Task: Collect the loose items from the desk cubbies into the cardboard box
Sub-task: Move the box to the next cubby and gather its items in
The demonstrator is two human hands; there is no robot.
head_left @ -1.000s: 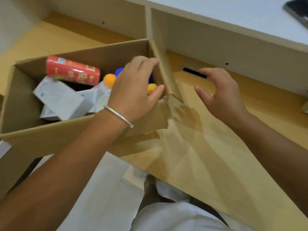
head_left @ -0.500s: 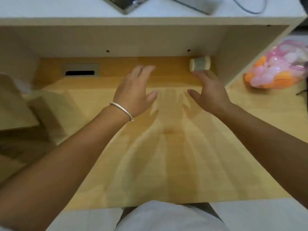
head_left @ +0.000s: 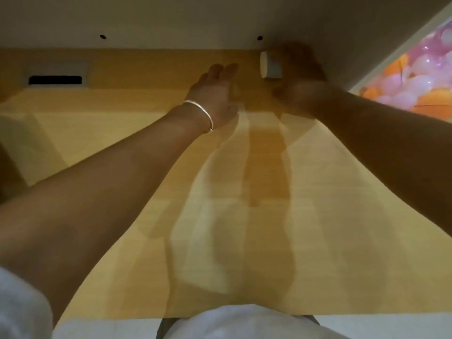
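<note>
Deep in cubby corner: right hand (head_left: pixel 299 81) grips small roll (head_left: pixel 270 66); left hand (head_left: pixel 215 94) open.

Cubby floor (head_left: pixel 137 133) honey-yellow wood grain; back wall (head_left: pixel 171 20) pale beige. Small roll (head_left: pixel 270 65) grey with cream end. Bag (head_left: pixel 415 77) of pink, white, orange balls; silver bracelet (head_left: pixel 200 113).

A single head-worn camera looks forward and steeply down into a desk cubby (head_left: pixel 244 216), close enough that both forearms run in from the lower corners. The cubby's back wall (head_left: pixel 171 20) crosses the top edge; a bag (head_left: pixel 415 77) shows at upper right.
</note>
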